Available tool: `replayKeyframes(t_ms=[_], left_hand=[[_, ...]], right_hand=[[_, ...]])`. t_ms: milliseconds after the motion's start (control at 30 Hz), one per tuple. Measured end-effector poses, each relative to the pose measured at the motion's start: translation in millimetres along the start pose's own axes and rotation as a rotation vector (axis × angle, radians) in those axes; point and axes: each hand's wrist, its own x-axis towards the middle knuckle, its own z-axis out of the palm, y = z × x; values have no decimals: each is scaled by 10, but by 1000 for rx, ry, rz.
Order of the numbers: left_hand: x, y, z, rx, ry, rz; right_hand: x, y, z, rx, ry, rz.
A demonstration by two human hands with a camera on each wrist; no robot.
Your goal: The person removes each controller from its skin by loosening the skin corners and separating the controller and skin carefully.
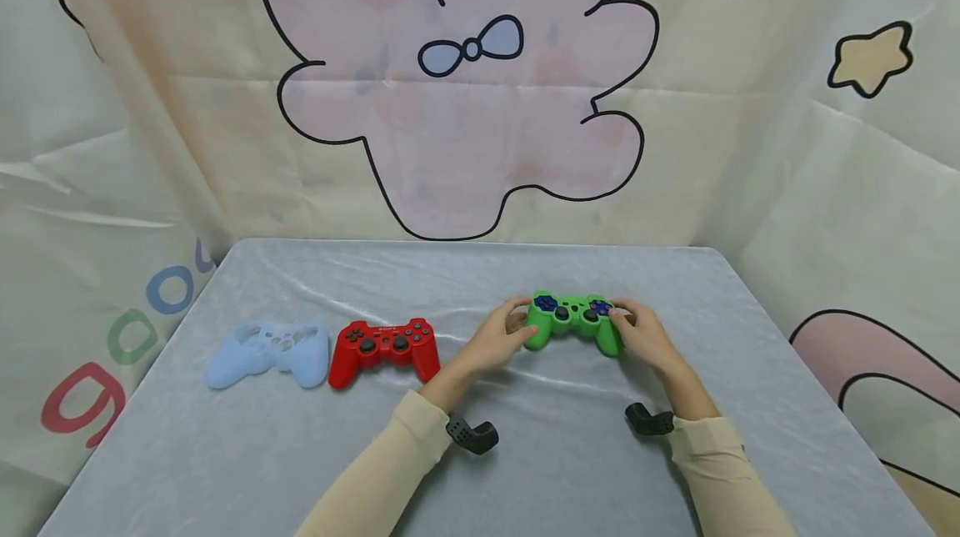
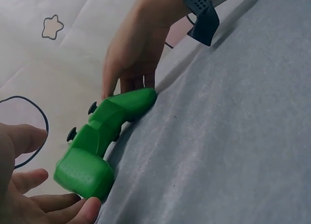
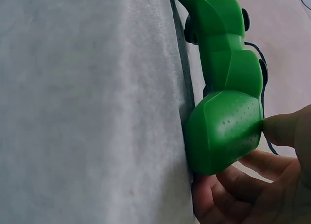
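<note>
The green controller (image 1: 576,322) lies face up on the far part of the table (image 1: 555,470), right of centre, between both hands. Black sticks and dark blue button areas show on its face. The right hand (image 1: 647,337) pinches its right grip, thumb against the upper side and the other fingers curled at its underside. The left hand (image 1: 491,343) is at the left grip with fingers spread, the thumb raised apart from it; whether a fingertip touches it is hard to tell. To the left lies a red controller (image 1: 384,345), and just beside that a pale blue controller-shaped cover (image 1: 258,353) with openings. Each wrist wears a black device (image 1: 476,437) below a cream sleeve (image 1: 393,462). Behind the table hangs a cloth backdrop (image 1: 720,145) printed with a pink animal figure (image 1: 450,145).
</note>
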Motion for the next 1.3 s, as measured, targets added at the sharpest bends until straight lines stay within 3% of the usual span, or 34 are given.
replayKeyframes(t_ms=[233,433,700,867,1067,1300], left_hand=[[-7,-6,-3,-74,-27,-26],[-41,19,-21,-96,10,-43],[-33,59,-77,-49,32,-10],[-28,35,-90,-8,2,17],[-21,48,-65,-10,-31,26],[-27,57,-37,-15,-45,33]], right_hand=[[5,-11,29,30,-12,11],[-19,-43,18,166,3,57],[10,-86,-24,313,10,8],[35,39,-57,441,-74,-65],[40,163,-139,452,-216,-129],[22,217,-224,460,-301,-177]])
